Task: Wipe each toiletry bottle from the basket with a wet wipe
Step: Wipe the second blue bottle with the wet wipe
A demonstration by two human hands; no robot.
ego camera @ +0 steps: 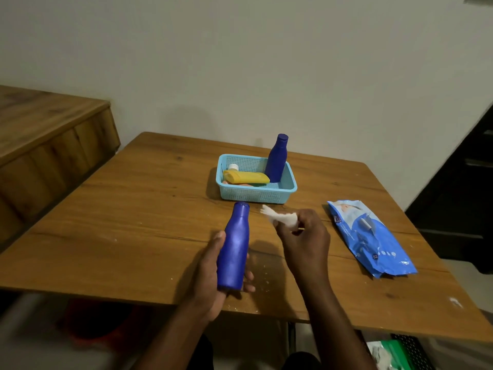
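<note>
One matte blue bottle (234,249), cap shut.

Plain pale wall (240,62) behind wooden table (133,209); wooden cabinet (48,134) left; perhaps a dark doorway (466,196) right.

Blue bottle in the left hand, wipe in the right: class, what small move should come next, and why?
Probably bring the wet wipe across onto the blue bottle and start rubbing its side. The left hand grips the bottle clear of the basket, cap pointing away, while the right hand pinches the bunched wipe just beside the neck, not touching it.
</note>
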